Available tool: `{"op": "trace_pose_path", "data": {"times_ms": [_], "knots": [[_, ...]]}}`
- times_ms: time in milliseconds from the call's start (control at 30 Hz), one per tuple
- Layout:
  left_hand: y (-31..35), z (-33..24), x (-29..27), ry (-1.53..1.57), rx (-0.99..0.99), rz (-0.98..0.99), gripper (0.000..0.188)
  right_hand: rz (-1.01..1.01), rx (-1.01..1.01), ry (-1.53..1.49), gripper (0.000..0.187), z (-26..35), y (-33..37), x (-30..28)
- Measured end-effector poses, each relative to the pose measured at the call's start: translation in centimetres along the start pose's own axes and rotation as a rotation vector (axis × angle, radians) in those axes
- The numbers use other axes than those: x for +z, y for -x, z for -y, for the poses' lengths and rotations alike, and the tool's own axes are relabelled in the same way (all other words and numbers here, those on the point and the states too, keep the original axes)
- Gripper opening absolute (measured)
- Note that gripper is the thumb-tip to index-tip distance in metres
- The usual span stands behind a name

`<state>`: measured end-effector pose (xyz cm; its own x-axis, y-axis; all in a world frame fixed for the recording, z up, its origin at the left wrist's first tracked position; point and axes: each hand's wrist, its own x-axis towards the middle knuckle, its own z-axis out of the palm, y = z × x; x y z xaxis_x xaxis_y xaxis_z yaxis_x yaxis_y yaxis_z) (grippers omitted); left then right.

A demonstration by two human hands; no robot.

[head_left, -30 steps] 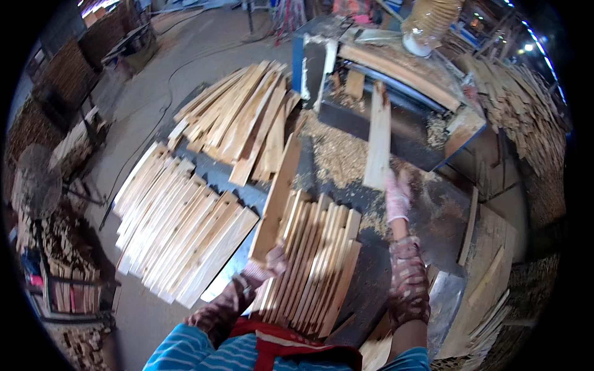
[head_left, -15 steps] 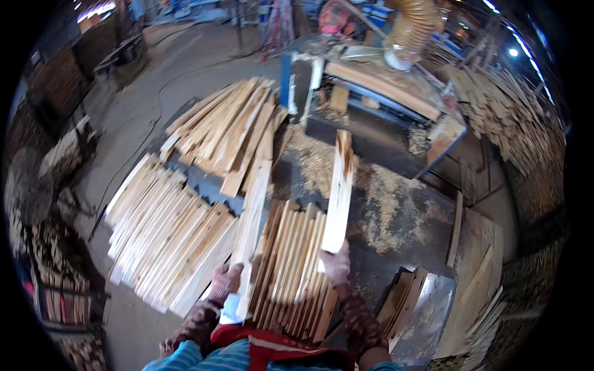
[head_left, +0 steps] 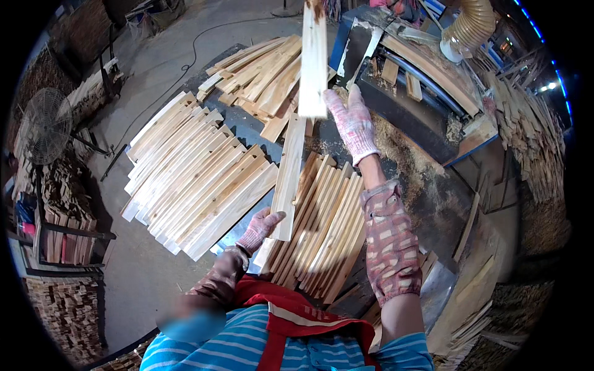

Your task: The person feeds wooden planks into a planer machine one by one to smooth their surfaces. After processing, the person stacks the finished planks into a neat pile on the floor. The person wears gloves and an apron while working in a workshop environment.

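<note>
My left hand (head_left: 262, 227), in a pinkish work glove, is closed on the near end of a pale wooden board (head_left: 289, 179) that slants away from me. My right hand (head_left: 354, 123), gloved too, reaches far forward with its fingers spread. Just left of those fingers a bright board (head_left: 314, 68) with a brown far end points away, apparently loose; whether a fingertip touches it I cannot tell. Below my right hand lies a row of narrow boards on edge (head_left: 322, 229). Left of my left hand is a wide row of pale boards (head_left: 198, 173).
A fanned pile of boards (head_left: 263, 68) lies at the table's far side. A woodworking machine (head_left: 414, 93) stands at the far right with a ribbed yellow hose (head_left: 469, 28); sawdust (head_left: 396, 145) covers the table before it. A fan (head_left: 46, 127) and stacked wood (head_left: 62, 315) stand left.
My right hand has moved forward and opened, letting go of the bright board, which is farther away. My left hand still holds its board. The view has shifted.
</note>
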<state>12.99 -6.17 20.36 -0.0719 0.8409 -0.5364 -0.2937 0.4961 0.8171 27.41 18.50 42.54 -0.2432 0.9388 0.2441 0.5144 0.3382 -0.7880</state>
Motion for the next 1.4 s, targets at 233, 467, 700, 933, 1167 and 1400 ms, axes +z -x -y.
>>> {"op": "trace_pose_path", "data": {"times_ms": [233,467,700,933,1167,1400], "knots": [[2.6,-3.1,4.0,0.118,0.038,0.212,0.046,0.408,0.278,0.24,0.099,-8.2,13.4,5.5],[3.4,2.7,8.9,-0.341,0.215,0.61,0.047,0.207,0.638,0.046,0.09,-12.5,24.9,3.9],[-2.6,7.6,2.0,-0.508,0.209,-0.159,0.07,-0.014,0.749,0.208,0.092,-20.0,41.8,-1.8],[-8.1,6.1,-1.9,-0.613,0.083,-0.244,0.065,0.361,0.929,0.129,0.099,-21.6,47.4,0.5],[-21.7,-5.9,7.6,-0.443,0.459,-0.02,0.065,0.239,1.015,0.176,0.063,-23.3,35.5,-4.9],[-42.3,-15.9,11.2,-0.221,0.345,0.045,0.054,-0.243,0.177,0.429,0.071,-19.3,4.6,-11.2]]}}
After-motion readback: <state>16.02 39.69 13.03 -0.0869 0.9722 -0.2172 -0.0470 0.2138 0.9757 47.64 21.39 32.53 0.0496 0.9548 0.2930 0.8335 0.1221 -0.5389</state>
